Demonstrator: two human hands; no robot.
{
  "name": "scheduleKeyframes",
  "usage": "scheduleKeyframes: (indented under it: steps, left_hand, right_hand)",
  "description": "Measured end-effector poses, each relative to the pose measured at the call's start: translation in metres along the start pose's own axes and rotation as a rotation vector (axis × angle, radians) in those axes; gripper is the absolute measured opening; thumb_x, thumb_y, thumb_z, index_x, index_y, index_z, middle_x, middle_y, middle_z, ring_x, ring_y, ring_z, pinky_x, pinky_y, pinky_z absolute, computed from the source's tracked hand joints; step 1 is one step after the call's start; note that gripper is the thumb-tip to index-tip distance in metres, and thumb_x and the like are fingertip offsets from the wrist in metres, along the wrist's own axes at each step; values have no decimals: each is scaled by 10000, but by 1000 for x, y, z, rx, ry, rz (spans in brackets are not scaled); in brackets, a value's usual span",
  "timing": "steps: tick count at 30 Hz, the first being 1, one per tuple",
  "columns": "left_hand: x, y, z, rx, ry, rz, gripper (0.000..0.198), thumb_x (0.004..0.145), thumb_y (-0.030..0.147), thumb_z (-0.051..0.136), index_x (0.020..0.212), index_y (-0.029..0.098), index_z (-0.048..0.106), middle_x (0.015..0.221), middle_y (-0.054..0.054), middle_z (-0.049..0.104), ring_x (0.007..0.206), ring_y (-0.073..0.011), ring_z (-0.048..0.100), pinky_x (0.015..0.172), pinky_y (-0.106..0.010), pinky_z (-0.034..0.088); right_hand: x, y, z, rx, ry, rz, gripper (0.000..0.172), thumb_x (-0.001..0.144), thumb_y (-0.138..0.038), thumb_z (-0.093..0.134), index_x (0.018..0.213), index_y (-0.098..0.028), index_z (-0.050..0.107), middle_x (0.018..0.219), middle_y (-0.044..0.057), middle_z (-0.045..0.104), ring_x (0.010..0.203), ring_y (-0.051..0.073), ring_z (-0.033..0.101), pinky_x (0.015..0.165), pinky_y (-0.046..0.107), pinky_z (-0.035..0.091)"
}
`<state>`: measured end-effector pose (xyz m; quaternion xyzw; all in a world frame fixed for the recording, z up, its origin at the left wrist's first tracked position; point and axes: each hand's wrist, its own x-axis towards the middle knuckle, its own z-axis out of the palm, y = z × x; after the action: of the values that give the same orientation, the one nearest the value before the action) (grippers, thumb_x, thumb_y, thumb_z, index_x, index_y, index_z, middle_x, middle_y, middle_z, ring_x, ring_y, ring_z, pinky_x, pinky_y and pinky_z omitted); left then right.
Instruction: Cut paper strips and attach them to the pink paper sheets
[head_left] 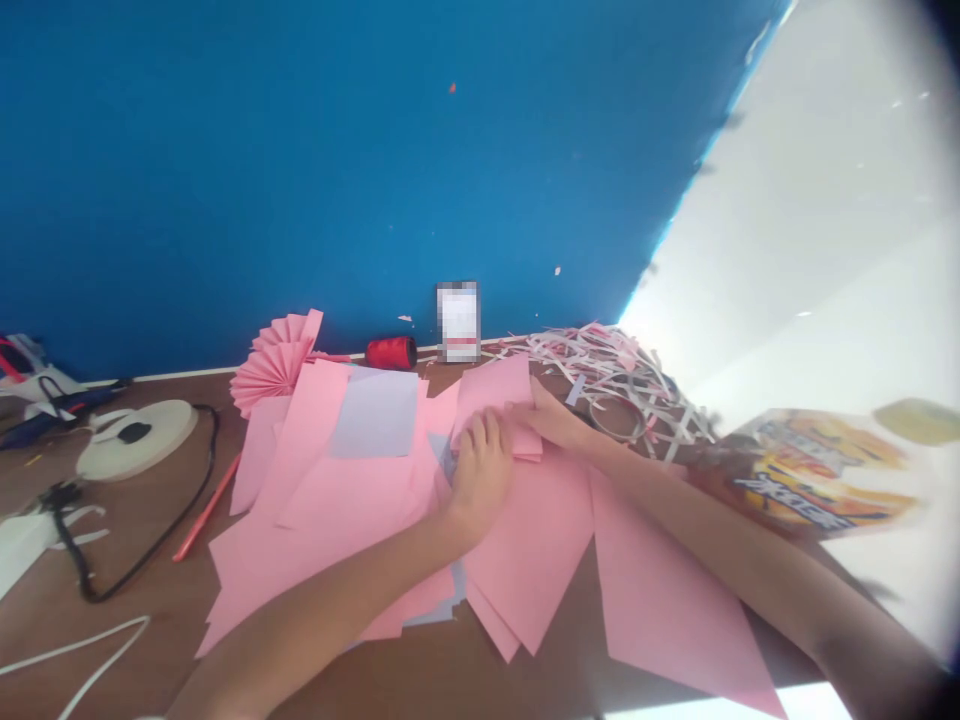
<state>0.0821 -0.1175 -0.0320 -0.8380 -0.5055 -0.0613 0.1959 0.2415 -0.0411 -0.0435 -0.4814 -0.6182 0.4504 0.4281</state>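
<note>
A folded piece of pink paper (495, 385) lies on top of larger pink sheets in the middle of the table. My left hand (484, 460) holds it down, with bent fingers pressed along its lower left part. From the right side my right hand (553, 415) grips its edge, thumb and fingers partly hidden. Under and below my hands spread pink sheets (536, 540). To the left is a pile of pink paper (300, 470) with a grey-blue sheet (376, 415) on top. A pleated pink paper fan (276, 362) stands behind that pile.
A red thread spool (391, 352) and a phone (458, 322) are by the blue wall. Shredded paper strips (607, 370) and a tape roll (616, 416) lie right, near a printed packet (817, 470). A red pen (206, 510), white reel (139, 440) and black cable (150, 555) lie left.
</note>
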Motion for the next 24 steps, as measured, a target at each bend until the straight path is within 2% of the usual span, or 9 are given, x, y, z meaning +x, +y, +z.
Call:
scheduleKeyframes:
  steps: [3, 6, 8, 10, 13, 14, 17, 20, 24]
  left_hand:
    - [7, -8, 9, -49, 24, 132, 431, 890, 42, 337, 1280, 129, 498, 1301, -167, 526, 1109, -263, 540, 807, -370, 479]
    - [14, -16, 12, -102, -5, 181, 311, 878, 52, 402, 1132, 150, 551, 1131, -125, 580, 973, -240, 557, 740, -354, 466]
    - [16, -20, 14, -130, -28, 173, 259, 856, 42, 438, 1052, 160, 560, 1046, -104, 579, 933, -238, 547, 718, -350, 452]
    - [19, -25, 15, -152, -43, 137, 231, 848, 33, 443, 999, 163, 560, 999, -95, 566, 911, -238, 537, 695, -345, 436]
    - [25, -39, 16, -173, -41, 85, 223, 864, 37, 423, 991, 163, 556, 965, -91, 553, 894, -233, 529, 682, -339, 416]
    - [28, -43, 16, -172, -32, 71, 218, 875, 47, 417, 1002, 162, 553, 961, -92, 550, 897, -234, 527, 691, -341, 413]
    - [33, -52, 18, -145, 5, 49, 209, 900, 69, 402, 1029, 154, 544, 959, -96, 547, 914, -238, 521, 728, -349, 410]
    - [33, -50, 24, -109, 22, 72, 215, 890, 45, 398, 1008, 151, 543, 944, -91, 550, 902, -229, 519, 728, -342, 406]
    - [33, -47, 31, -129, 2, 140, 176, 889, 53, 412, 950, 152, 543, 940, -83, 556, 877, -220, 526, 691, -331, 397]
  right_hand:
    - [5, 9, -1, -121, 87, 34, 719, 758, -298, 631, 1387, -162, 310, 1286, 141, 532, 1133, 231, 537, 1004, 422, 404]
    - [5, 11, -4, -400, 139, -51, 700, 776, -247, 576, 1404, -126, 294, 1321, 173, 467, 1200, 257, 474, 1045, 432, 354]
    - [-2, 3, -5, -648, 169, -161, 623, 806, -233, 534, 1382, -90, 345, 1311, 200, 428, 1184, 276, 455, 1035, 435, 351]
    - [-11, -12, -3, -870, 242, -278, 514, 843, -220, 481, 1341, -108, 418, 1294, 193, 416, 1155, 298, 434, 1008, 453, 349]
    - [-24, -37, 2, -1022, 325, -374, 439, 899, -251, 431, 1323, -136, 456, 1205, 174, 471, 1075, 307, 438, 936, 458, 355]
    - [-27, -43, 5, -1032, 310, -414, 427, 912, -262, 419, 1318, -138, 464, 1194, 170, 487, 1059, 303, 439, 909, 442, 359]
    - [-31, -50, 11, -1067, 157, -524, 303, 941, -289, 411, 1167, -171, 574, 1139, 137, 556, 1023, 274, 458, 848, 399, 344]
    - [-30, -40, 13, -1157, 81, -567, 247, 955, -268, 409, 1082, -180, 602, 1099, 119, 604, 1011, 257, 467, 809, 378, 314]
    - [-27, -20, 12, -1298, -47, -578, 205, 935, -157, 413, 950, -166, 617, 924, 99, 630, 902, 237, 480, 770, 363, 296]
